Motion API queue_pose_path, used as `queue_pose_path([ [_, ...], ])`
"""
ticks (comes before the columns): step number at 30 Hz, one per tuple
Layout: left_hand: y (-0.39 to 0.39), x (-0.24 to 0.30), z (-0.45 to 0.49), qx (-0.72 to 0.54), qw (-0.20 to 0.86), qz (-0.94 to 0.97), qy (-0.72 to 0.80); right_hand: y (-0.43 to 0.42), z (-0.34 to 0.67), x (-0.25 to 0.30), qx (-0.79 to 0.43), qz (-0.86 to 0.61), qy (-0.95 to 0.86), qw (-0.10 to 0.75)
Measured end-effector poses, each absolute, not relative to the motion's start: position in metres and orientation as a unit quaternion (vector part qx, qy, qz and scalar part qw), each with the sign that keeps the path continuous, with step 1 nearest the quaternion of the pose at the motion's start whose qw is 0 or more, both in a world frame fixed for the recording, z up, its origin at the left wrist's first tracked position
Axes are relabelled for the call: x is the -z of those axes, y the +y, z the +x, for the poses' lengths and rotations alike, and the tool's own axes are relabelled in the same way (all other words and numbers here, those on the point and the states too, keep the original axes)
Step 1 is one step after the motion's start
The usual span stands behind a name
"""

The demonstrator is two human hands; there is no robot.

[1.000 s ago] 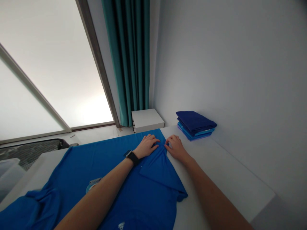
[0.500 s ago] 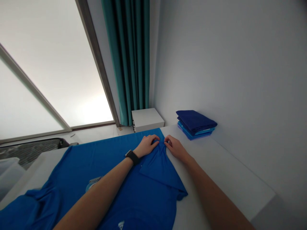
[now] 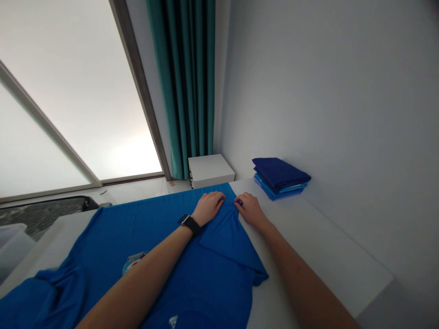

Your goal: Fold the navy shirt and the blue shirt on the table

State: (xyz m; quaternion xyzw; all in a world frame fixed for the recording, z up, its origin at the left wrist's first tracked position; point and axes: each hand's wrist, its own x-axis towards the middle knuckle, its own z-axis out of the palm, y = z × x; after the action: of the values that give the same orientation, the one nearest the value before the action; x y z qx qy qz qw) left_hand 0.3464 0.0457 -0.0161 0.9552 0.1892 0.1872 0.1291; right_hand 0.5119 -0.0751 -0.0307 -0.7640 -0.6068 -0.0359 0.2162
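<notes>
A blue T-shirt (image 3: 113, 233) lies spread on a white table (image 3: 318, 256), its collar towards me and one sleeve folded inward on the right. My left hand (image 3: 210, 206), with a black watch (image 3: 190, 224) on the wrist, pinches the cloth near the shirt's far right corner. Just right of it, my right hand (image 3: 249, 210) pinches the shirt's right edge, thumb against fingers. A small gap of cloth separates the two hands. My left forearm partly covers a round printed badge (image 3: 132, 262) on the shirt. The other sleeve (image 3: 44, 294) lies crumpled at lower left.
Folded dark blue cloth (image 3: 279, 173) tops a stack of blue packs against the wall at the table's far right. Beyond the table stand a white cabinet (image 3: 211, 169) and a green curtain (image 3: 188, 91). A translucent bin (image 3: 13, 251) sits at far left.
Both hands stay at the same corner of the shirt. My left hand has shifted slightly left, widening the gap between the hands, and the cloth between them looks flatter.
</notes>
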Motion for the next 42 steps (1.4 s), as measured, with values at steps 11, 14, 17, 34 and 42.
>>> queue_pose_path([
  [11, 0.044, 0.015, 0.347, -0.195, 0.121, 0.952, 0.203, -0.078, 0.511, 0.021, 0.073, -0.744, -0.614, 0.252],
  [14, 0.045, 0.014, 0.347, -0.193, 0.114, 0.954, 0.198, -0.082, 0.505, 0.016, 0.038, -0.728, -0.647, 0.225],
  [17, 0.046, 0.013, 0.345, -0.19, 0.116, 0.955, 0.198, -0.085, 0.501, 0.015, 0.017, -0.728, -0.662, 0.178],
  [34, 0.033, -0.012, 0.319, -0.117, 0.09, 0.986, 0.082, -0.087, 0.504, 0.019, 0.01, -0.744, -0.65, 0.155],
  [42, 0.016, -0.031, 0.264, -0.03, 0.165, 0.984, 0.062, -0.087, 0.504, 0.02, 0.001, -0.742, -0.651, 0.159],
])
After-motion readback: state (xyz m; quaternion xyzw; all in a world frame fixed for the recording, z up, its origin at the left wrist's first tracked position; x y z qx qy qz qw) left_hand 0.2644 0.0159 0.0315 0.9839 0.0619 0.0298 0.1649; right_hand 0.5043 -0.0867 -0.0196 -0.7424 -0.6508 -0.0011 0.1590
